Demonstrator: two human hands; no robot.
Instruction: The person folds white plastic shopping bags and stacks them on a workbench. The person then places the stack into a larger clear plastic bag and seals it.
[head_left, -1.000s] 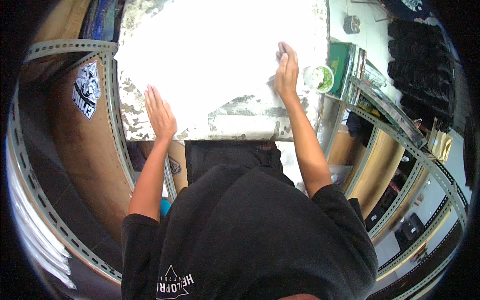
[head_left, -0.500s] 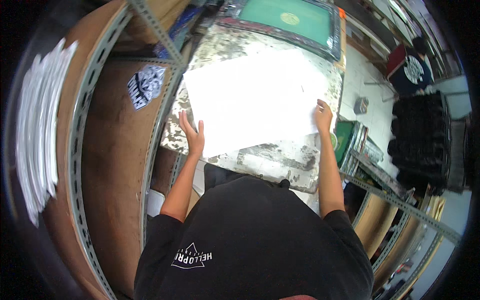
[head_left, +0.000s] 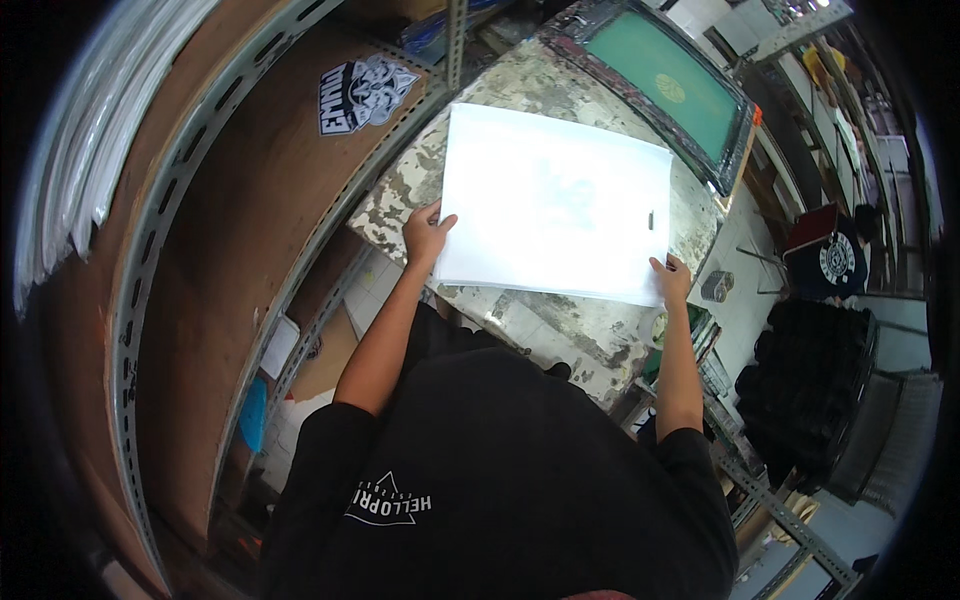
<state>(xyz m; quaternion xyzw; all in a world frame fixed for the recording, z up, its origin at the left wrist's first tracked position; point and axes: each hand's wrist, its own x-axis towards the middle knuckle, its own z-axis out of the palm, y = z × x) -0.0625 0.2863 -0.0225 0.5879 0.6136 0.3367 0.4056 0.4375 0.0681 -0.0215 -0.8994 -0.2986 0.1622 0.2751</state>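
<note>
A stack of large white sheets point(head_left: 545, 205) is gripped by its two short sides above a paint-stained worktable point(head_left: 575, 325). Faint bluish marks show on the top sheet, and a small dark slot-like spot sits near its right side. My left hand point(head_left: 427, 238) closes on the left edge, thumb on top and fingers under. At the lower right corner, my right hand point(head_left: 673, 280) pinches the sheets the same way. Whether their underside touches the table is hidden. Beyond them, at the table's far right, lies a green printing screen point(head_left: 640, 62) in a dark, stained frame.
A metal-framed shelf with brown boards point(head_left: 235, 190) runs along my left, bearing a black-and-white sticker point(head_left: 368, 95) and a thick pile of white sheets point(head_left: 110, 110). To the right stand a dark stacked heap point(head_left: 805, 385) and a person point(head_left: 845, 250) farther back.
My left hand, spread beside the edge before, now grips the sheets, and my right hand has closed on its corner. The stack looks squared and turned; the whole view has rotated.
</note>
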